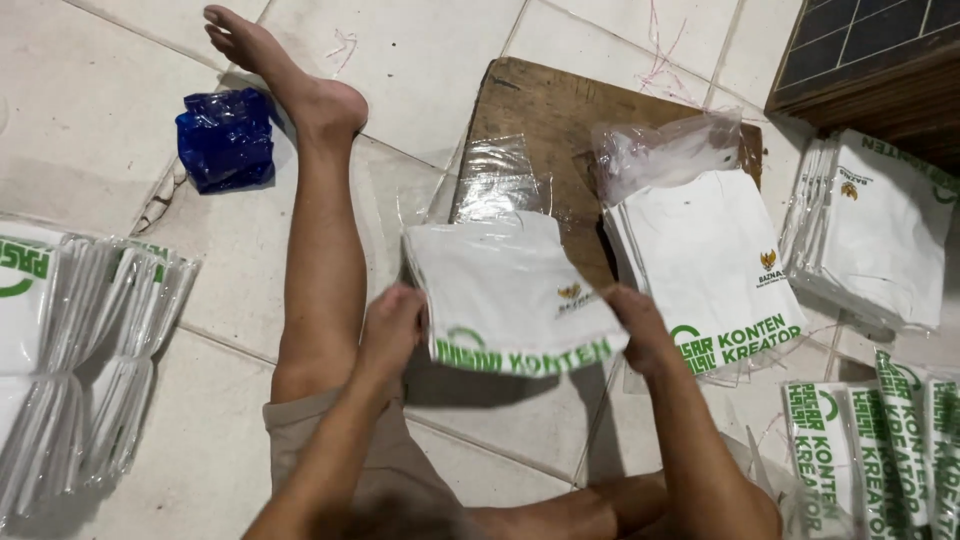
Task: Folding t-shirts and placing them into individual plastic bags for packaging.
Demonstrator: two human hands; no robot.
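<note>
I hold a folded white shirt (500, 290) with green lettering along its near edge and a small gold emblem. My left hand (392, 325) grips its left edge and my right hand (640, 330) grips its right edge, lifting it above the tiled floor. A clear plastic sleeve (497, 180) lies just beyond the shirt on a wooden board (545, 100). My bare left leg (320, 230) stretches out to the left of the shirt.
A stack of folded white shirts (710, 260) lies right of the board under a crumpled clear bag (660, 150). Bagged shirts lie at far right (880, 230), lower right (880, 450) and far left (80, 350). A blue plastic bag (226, 138) sits near my foot.
</note>
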